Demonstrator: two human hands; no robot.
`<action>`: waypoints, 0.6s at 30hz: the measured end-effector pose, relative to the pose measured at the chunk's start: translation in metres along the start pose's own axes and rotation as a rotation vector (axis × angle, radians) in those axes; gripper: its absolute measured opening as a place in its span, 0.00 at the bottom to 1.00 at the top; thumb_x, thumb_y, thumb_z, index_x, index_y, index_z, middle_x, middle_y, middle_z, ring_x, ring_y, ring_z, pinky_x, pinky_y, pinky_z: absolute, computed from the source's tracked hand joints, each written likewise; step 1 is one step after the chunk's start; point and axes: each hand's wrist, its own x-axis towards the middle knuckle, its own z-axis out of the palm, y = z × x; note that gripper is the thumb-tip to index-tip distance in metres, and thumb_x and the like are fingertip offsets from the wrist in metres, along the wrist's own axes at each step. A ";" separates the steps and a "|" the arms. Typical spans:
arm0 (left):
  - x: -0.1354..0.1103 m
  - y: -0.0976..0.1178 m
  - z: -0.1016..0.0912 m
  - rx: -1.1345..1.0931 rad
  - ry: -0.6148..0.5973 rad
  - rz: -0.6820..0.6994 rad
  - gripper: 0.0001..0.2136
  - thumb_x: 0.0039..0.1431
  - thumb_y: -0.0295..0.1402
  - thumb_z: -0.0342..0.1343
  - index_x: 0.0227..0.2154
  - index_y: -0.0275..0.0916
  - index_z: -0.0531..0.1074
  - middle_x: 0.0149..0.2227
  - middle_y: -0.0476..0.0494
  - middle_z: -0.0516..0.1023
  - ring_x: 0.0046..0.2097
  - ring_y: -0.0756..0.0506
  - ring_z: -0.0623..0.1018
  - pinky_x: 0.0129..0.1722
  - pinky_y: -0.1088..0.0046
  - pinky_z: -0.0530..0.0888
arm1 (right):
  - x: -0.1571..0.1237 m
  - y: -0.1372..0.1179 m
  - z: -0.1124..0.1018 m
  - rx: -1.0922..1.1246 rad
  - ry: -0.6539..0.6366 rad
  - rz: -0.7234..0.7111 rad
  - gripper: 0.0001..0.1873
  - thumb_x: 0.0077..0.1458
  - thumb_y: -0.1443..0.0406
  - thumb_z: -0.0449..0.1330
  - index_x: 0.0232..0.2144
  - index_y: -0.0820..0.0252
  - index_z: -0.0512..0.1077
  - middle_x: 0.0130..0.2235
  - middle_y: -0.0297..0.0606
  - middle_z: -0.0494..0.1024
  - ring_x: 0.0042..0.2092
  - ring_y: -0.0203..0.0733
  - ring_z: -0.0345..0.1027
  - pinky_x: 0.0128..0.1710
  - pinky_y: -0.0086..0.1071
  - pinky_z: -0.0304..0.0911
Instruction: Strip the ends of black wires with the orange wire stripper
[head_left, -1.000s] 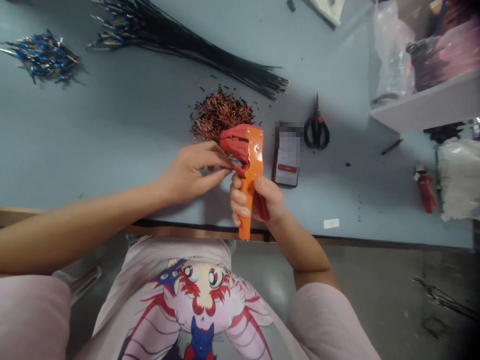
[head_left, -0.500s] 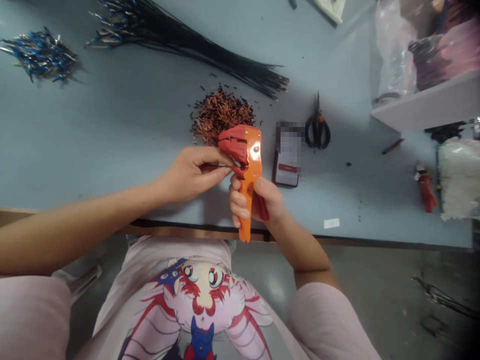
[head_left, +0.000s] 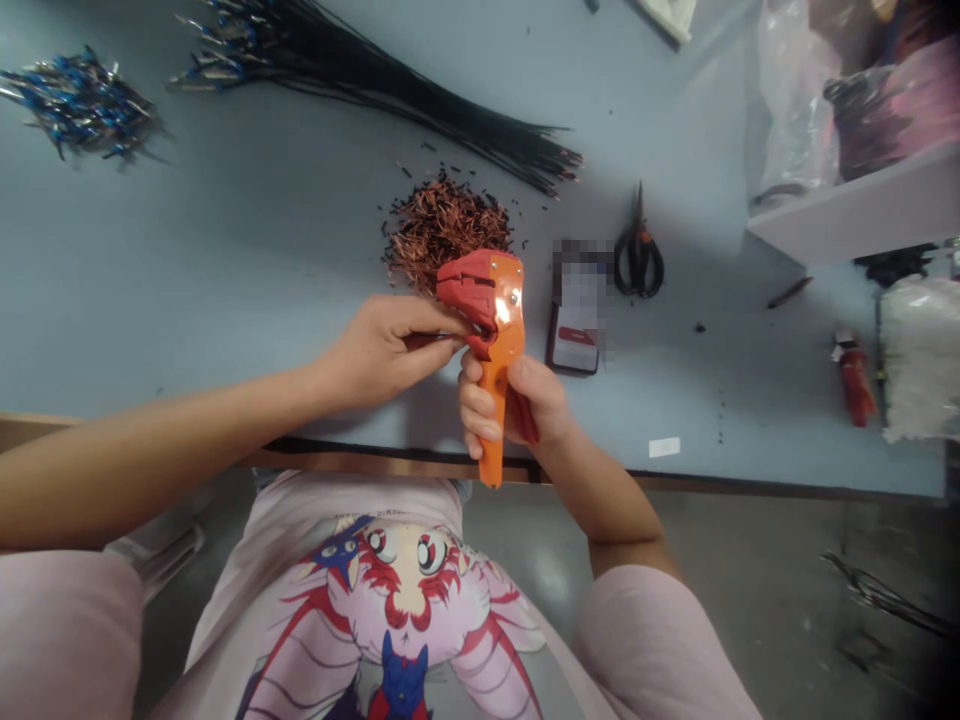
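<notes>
My right hand [head_left: 538, 402] is closed round the handles of a wire stripper [head_left: 495, 350] with an orange body and red jaws. The tool stands head away from me, over the table's front edge. On its left, my left hand [head_left: 394, 350] pinches thumb and fingers together right at the red jaw side. A thin dark wire seems to lie in that pinch, mostly hidden by the fingers and the tool. Just beyond the stripper head lies a heap of copper wire bits and black insulation scraps [head_left: 448, 225], partly covered by the head.
A bundle of black wires [head_left: 390, 85] stretches across the back, beside a pile of blue-and-metal terminals [head_left: 79, 105]. To the right lie a phone [head_left: 576, 320], black-handled scissors [head_left: 640, 255], a white label [head_left: 664, 447] and a red-handled tool [head_left: 853, 378]. A shelf [head_left: 855, 200] holds plastic bags.
The view has shifted slightly, so things on the table appear a little displaced. Both hands and the wire stripper keep almost the same position and grip.
</notes>
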 end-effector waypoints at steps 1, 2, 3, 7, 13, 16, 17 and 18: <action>0.000 0.000 0.000 0.003 -0.001 0.007 0.10 0.60 0.28 0.54 0.37 0.39 0.81 0.35 0.48 0.84 0.34 0.50 0.81 0.34 0.79 0.74 | 0.000 0.000 0.000 0.003 -0.015 -0.005 0.18 0.59 0.54 0.65 0.40 0.61 0.68 0.29 0.29 0.72 0.25 0.31 0.67 0.29 0.35 0.78; 0.000 0.000 0.000 0.006 0.000 0.014 0.10 0.60 0.28 0.54 0.37 0.39 0.81 0.35 0.48 0.84 0.34 0.50 0.81 0.35 0.79 0.74 | 0.000 0.000 0.000 0.006 -0.028 -0.010 0.17 0.60 0.54 0.64 0.41 0.61 0.68 0.30 0.29 0.72 0.25 0.30 0.67 0.29 0.34 0.78; 0.000 0.000 0.000 0.010 -0.001 0.018 0.10 0.60 0.28 0.54 0.37 0.39 0.81 0.35 0.48 0.84 0.34 0.50 0.81 0.35 0.79 0.73 | 0.000 0.001 -0.001 0.007 -0.037 -0.014 0.17 0.60 0.54 0.64 0.41 0.61 0.68 0.30 0.29 0.72 0.25 0.30 0.67 0.29 0.34 0.78; 0.000 0.000 0.000 0.016 -0.004 0.043 0.10 0.61 0.26 0.54 0.38 0.39 0.80 0.35 0.49 0.84 0.34 0.51 0.81 0.35 0.79 0.73 | 0.000 0.001 -0.001 0.002 -0.049 -0.021 0.17 0.61 0.54 0.63 0.41 0.60 0.68 0.30 0.29 0.71 0.25 0.30 0.66 0.29 0.34 0.78; 0.001 0.000 -0.001 0.000 -0.004 0.081 0.11 0.60 0.24 0.53 0.38 0.40 0.80 0.35 0.49 0.84 0.34 0.51 0.81 0.35 0.79 0.74 | 0.000 0.001 -0.001 -0.008 -0.027 -0.010 0.17 0.60 0.53 0.64 0.39 0.60 0.67 0.29 0.28 0.71 0.24 0.30 0.66 0.28 0.34 0.78; 0.001 -0.001 0.000 0.006 0.010 0.104 0.11 0.59 0.23 0.53 0.37 0.40 0.80 0.34 0.49 0.84 0.33 0.51 0.81 0.34 0.79 0.74 | 0.000 0.000 0.001 -0.023 -0.012 -0.009 0.18 0.59 0.52 0.64 0.39 0.59 0.66 0.28 0.28 0.71 0.23 0.30 0.64 0.26 0.34 0.77; 0.001 -0.001 0.000 0.016 0.008 0.100 0.11 0.59 0.23 0.53 0.37 0.40 0.80 0.34 0.50 0.84 0.33 0.51 0.80 0.34 0.79 0.74 | 0.000 0.000 0.001 -0.032 -0.008 -0.010 0.18 0.59 0.52 0.64 0.39 0.59 0.66 0.28 0.28 0.70 0.23 0.30 0.64 0.26 0.33 0.77; 0.001 -0.001 0.000 0.022 0.003 0.094 0.11 0.59 0.23 0.53 0.37 0.40 0.80 0.34 0.50 0.84 0.33 0.51 0.80 0.34 0.79 0.73 | 0.000 0.000 0.002 -0.042 -0.002 -0.007 0.18 0.59 0.52 0.64 0.39 0.59 0.66 0.28 0.27 0.70 0.23 0.30 0.64 0.26 0.33 0.77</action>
